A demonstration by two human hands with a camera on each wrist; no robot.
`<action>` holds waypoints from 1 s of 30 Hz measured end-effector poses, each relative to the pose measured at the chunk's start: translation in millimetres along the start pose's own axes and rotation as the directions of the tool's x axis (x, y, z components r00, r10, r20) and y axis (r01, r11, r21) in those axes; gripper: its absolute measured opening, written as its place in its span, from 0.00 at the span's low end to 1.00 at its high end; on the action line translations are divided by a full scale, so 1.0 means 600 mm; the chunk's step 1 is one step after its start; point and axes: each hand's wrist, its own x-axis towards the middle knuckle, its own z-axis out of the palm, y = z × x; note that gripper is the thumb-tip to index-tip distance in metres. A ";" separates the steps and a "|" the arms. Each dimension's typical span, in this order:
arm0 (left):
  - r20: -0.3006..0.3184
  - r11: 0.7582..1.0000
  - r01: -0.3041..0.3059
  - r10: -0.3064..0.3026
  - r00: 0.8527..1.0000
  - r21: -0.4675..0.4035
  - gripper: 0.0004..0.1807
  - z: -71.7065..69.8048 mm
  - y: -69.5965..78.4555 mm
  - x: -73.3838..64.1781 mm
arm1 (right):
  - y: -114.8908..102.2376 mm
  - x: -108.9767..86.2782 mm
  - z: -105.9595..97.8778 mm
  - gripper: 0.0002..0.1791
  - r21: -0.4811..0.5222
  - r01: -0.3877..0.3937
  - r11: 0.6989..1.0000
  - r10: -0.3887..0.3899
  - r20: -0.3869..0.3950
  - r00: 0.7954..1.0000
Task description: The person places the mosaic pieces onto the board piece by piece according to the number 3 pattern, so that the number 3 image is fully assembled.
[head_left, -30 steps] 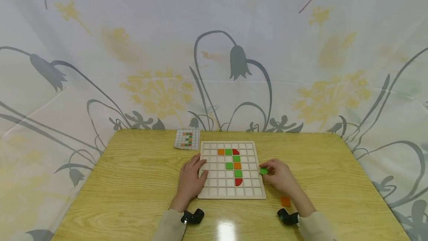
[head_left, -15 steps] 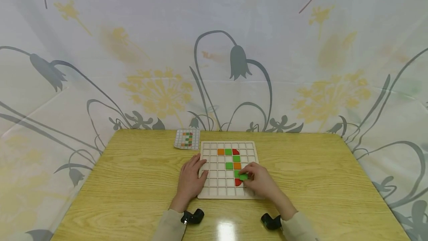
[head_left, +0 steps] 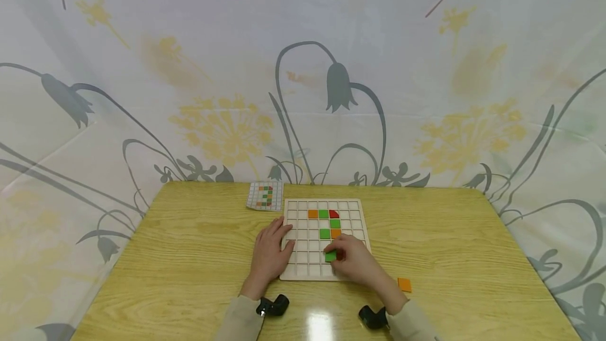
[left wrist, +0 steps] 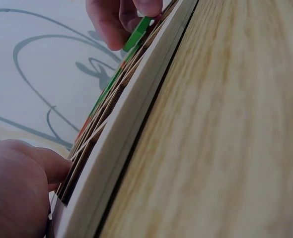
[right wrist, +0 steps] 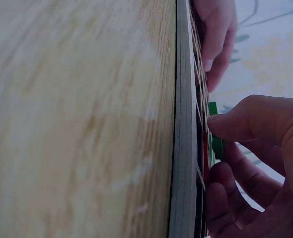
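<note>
My right hand point(head_left: 354, 261) pinches a green square tile point(head_left: 330, 257) between thumb and fingers over the lower middle of a wooden grid board point(head_left: 302, 257). In the right wrist view, the green tile point(right wrist: 217, 145) is tilted on edge just above the grid. My left hand point(head_left: 271, 254) rests on the board's left edge with its fingers extended. Set in the grid are an orange tile point(head_left: 313, 214), a green tile point(head_left: 324, 214), a red rounded tile point(head_left: 333, 214) and several others below them. My right hand hides the lower tiles in the head view.
A loose orange square tile point(head_left: 404, 284) lies on the wooden table point(head_left: 454, 246), right of my right forearm. Behind the board's left corner is a pattern card point(head_left: 259, 203) showing a coloured grid. A flower-printed cloth point(head_left: 227, 67) stands at the table's far edge.
My right hand has carried the green tile leftward from beside the board to over its lower middle. The loose orange tile, hidden midway, shows again. My left hand has stayed put.
</note>
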 end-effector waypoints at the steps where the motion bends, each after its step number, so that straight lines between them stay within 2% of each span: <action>1: -0.001 1.000 -0.001 0.001 1.000 -0.003 0.20 -0.001 0.000 0.000 | -0.001 0.000 0.001 0.13 -0.011 -0.006 1.000 0.006 0.002 1.000; 9: 0.001 1.000 0.000 0.000 1.000 0.003 0.19 0.000 0.000 0.000 | 0.001 0.001 0.007 0.13 -0.057 0.041 0.998 -0.042 -0.022 0.999; 22: -0.002 1.000 -0.004 0.004 1.000 0.003 0.19 -0.003 0.001 0.000 | -0.004 0.002 0.008 0.10 -0.032 -0.024 0.999 0.024 -0.011 1.000; 30: -0.001 1.000 -0.005 0.005 1.000 0.006 0.19 -0.001 0.001 0.000 | -0.004 0.002 0.008 0.10 -0.020 -0.036 0.999 0.035 -0.002 0.999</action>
